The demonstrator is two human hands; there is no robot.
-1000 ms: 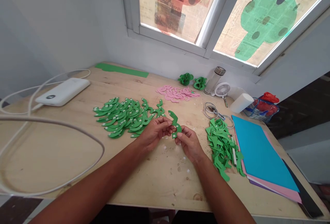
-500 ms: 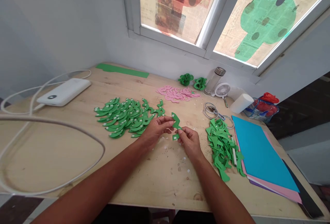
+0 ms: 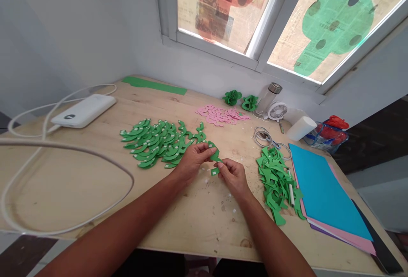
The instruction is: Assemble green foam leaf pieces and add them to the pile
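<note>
A curved green foam piece (image 3: pixel 215 156) with a small white square near its lower end is held over the wooden table (image 3: pixel 95 200). My left hand (image 3: pixel 193 161) pinches its upper part. My right hand (image 3: pixel 233 176) pinches at its lower end with thumb and forefinger. To the left lies a spread of similar green curved pieces (image 3: pixel 156 143) with white squares on them. On the right sits a heap of green foam pieces (image 3: pixel 277 181).
Pink cutouts (image 3: pixel 219 115), two green foam flowers (image 3: pixel 241 100), a bottle (image 3: pixel 268 97), a small fan (image 3: pixel 276 111) and scissors (image 3: pixel 267 137) stand at the back. Coloured sheets (image 3: pixel 321 192) lie right. A white power bank (image 3: pixel 83 110) and cable (image 3: pixel 63 149) lie left. Small white scraps dot the table.
The green piece has come down lower and slightly left between my hands. My right hand's fingers have shifted on its lower end. The view has shifted a little.
</note>
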